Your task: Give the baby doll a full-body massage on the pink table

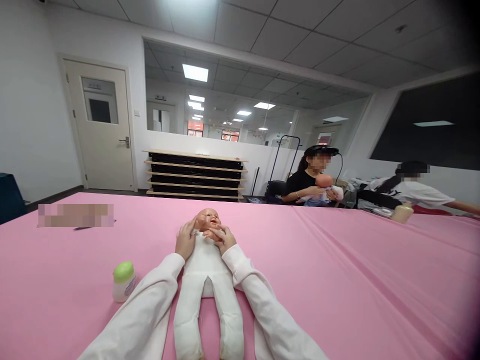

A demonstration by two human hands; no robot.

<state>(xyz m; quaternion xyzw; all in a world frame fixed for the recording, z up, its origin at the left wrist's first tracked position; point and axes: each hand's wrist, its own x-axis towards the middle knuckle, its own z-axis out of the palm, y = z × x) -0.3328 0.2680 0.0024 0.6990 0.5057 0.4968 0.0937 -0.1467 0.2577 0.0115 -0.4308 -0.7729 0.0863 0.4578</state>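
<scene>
Touching doll [206, 257] — L hand [185, 242], R hand [226, 240] | fingers near-straight, grip unclear | legs [186, 320] cut off btm

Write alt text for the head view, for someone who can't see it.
A person's left hand and right hand rest at either side of the upper body of a baby doll lying on its back on a pink cloth. A green-lidded jar stands to the left. Beyond, one person holds another doll.
</scene>
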